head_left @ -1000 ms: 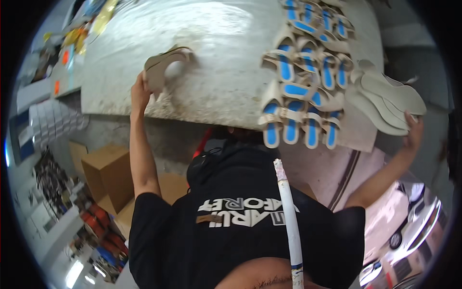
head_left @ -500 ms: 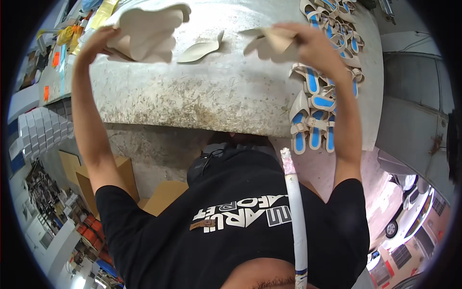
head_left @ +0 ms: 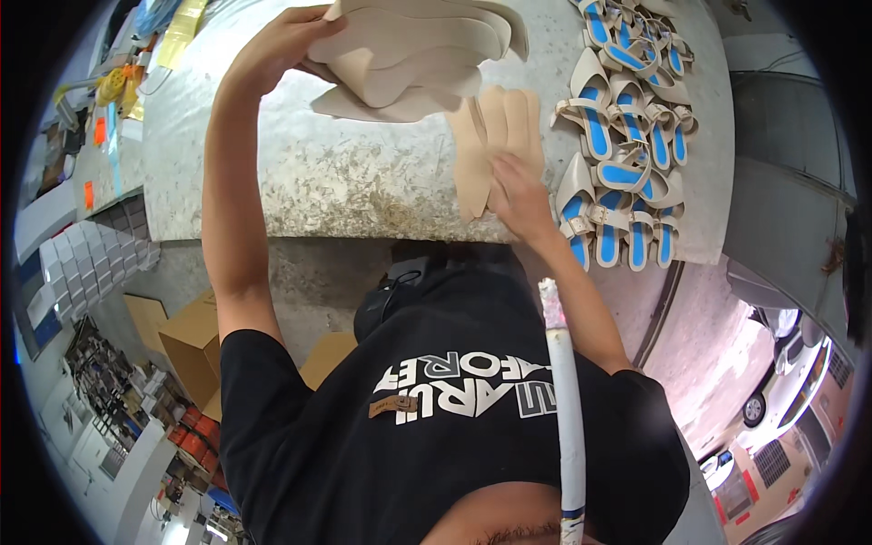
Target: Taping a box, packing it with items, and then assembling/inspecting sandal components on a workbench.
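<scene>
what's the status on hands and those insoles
Left hand gripping stack of beige insoles above the table. Right hand flat on laid-out insoles. Blue-lined sandals close alongside.

Left hand point(head_left: 272, 50) gripping (right hand point(head_left: 518, 195) flat).

The tabletop point(head_left: 300, 173) lies bare across its near left stretch, between the left forearm and the flat insoles point(head_left: 498, 145), so a hand could pass there freely. On the right, rows of blue-lined sandals point(head_left: 627, 136) crowd the surface from the far edge to the near one, leaving no gap. The right hand point(head_left: 520, 195) rests on the insoles just beside those sandals. The left hand point(head_left: 277, 45) holds a stack of insoles point(head_left: 418, 50) over the far middle. Clutter lines the far left edge.
</scene>
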Demonstrator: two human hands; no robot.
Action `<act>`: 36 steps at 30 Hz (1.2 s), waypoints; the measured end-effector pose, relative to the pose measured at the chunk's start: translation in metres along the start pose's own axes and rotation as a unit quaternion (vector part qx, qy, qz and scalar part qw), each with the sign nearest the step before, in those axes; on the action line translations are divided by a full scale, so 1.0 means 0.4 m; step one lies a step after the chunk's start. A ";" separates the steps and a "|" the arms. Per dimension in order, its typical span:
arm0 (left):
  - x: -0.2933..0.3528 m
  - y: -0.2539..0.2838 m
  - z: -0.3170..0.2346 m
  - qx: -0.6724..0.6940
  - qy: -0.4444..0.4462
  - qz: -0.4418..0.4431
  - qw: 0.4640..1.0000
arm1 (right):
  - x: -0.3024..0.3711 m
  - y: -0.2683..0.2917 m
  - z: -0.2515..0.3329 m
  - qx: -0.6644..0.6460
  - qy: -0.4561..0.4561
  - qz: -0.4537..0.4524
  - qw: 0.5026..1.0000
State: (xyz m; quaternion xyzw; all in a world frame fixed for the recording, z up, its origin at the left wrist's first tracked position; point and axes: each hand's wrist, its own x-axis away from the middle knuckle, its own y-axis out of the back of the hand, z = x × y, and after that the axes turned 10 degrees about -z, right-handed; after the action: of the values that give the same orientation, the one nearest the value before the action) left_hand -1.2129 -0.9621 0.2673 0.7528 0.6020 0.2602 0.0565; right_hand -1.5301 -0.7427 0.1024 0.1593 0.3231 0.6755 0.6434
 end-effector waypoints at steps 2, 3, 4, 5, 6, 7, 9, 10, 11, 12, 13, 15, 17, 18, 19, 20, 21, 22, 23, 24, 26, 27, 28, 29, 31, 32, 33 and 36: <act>0.005 0.056 -0.008 0.050 0.019 -0.010 0.999 | -0.077 -0.057 -0.056 0.019 0.015 0.070 0.997; 0.004 0.090 -0.003 0.076 0.028 -0.012 0.997 | -0.113 -0.105 -0.065 0.003 0.032 0.065 0.997; 0.011 0.147 0.007 0.081 0.038 -0.028 0.996 | -0.163 -0.178 -0.056 -0.019 0.052 0.059 0.997; 0.031 0.213 0.026 0.085 0.050 -0.047 0.994 | -0.222 -0.252 -0.052 -0.012 0.095 0.054 0.994; 0.049 0.264 0.060 0.128 0.045 -0.107 0.985 | -0.287 -0.316 -0.051 -0.001 0.133 0.045 0.990; 0.079 0.313 0.108 0.172 0.042 -0.169 0.969 | -0.359 -0.357 -0.023 0.053 0.166 0.044 0.984; 0.163 0.399 0.154 0.214 0.043 -0.177 0.960 | -0.490 -0.452 0.022 0.118 0.208 0.052 0.970; 0.194 0.426 0.180 0.225 0.048 -0.179 0.957 | -0.537 -0.504 0.015 0.138 0.208 0.062 0.966; 0.228 0.450 0.199 0.237 0.055 -0.185 0.952 | -0.576 -0.539 0.020 0.146 0.192 0.103 0.965; 0.251 0.469 0.215 0.238 0.065 -0.178 0.953 | -0.607 -0.561 0.020 0.158 0.174 0.146 0.961; 0.284 0.484 0.245 0.245 0.078 -0.176 0.950 | -0.613 -0.568 0.027 0.171 0.158 0.198 0.952; 0.296 0.487 0.281 0.257 0.091 -0.163 0.948 | -0.641 -0.525 0.027 0.208 0.114 0.264 0.935; 0.284 0.509 0.329 0.252 0.096 -0.168 0.948 | -0.664 -0.466 0.000 0.121 0.078 0.244 0.959; 0.280 0.533 0.355 0.254 0.100 -0.165 0.948 | -0.658 -0.411 -0.045 0.011 0.059 0.189 0.980; 0.286 0.570 0.391 0.254 0.106 -0.169 0.946 | -0.643 -0.326 -0.042 -0.023 0.188 0.034 0.981; 0.283 0.587 0.410 0.256 0.107 -0.167 0.946 | -0.613 -0.195 -0.001 -0.120 0.182 -0.011 0.976; 0.258 0.570 0.389 0.227 0.102 -0.158 0.955 | -0.580 -0.088 -0.023 -0.150 0.203 -0.030 0.967; 0.245 0.542 0.341 0.196 0.101 -0.153 0.963 | -0.525 -0.005 -0.013 -0.101 0.223 -0.058 0.968; 0.234 0.509 0.296 0.162 0.095 -0.150 0.971 | -0.467 0.036 -0.033 -0.080 0.233 -0.049 0.968; 0.229 0.471 0.271 0.120 0.081 -0.174 0.974 | -0.402 0.052 -0.069 -0.061 0.243 -0.040 0.967; 0.203 0.331 0.194 -0.043 -0.034 -0.189 0.980 | -0.224 0.029 -0.221 0.033 0.218 0.051 0.974; 0.204 0.247 0.158 -0.126 -0.088 -0.197 0.968 | -0.161 0.012 -0.237 0.104 0.189 0.106 0.971; 0.204 0.139 0.141 -0.173 -0.079 -0.176 0.966 | -0.086 0.017 -0.235 0.180 0.155 0.162 0.958; 0.209 0.010 0.113 -0.227 -0.069 -0.155 0.959 | -0.044 0.023 -0.238 0.247 0.120 0.214 0.937; 0.240 -0.264 0.127 -0.386 -0.137 -0.174 0.896 | -0.022 -0.002 -0.241 0.254 0.124 0.189 0.940; 0.253 -0.387 0.146 -0.447 -0.164 -0.141 0.868 | -0.012 -0.011 -0.239 0.262 0.123 0.174 0.941; 0.259 -0.497 0.209 -0.466 -0.186 -0.053 0.863 | -0.009 -0.013 -0.230 0.232 0.105 0.163 0.953; 0.318 -0.722 0.354 -0.473 -0.238 -0.061 0.846 | 0.030 0.009 -0.233 0.146 0.042 0.066 0.986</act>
State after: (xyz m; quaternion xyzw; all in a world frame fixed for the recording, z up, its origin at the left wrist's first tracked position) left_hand -1.3832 -0.7331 0.0720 0.6353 0.4191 0.3220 0.5631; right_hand -1.5932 -0.7525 0.0334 0.2439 0.4335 0.6680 0.5535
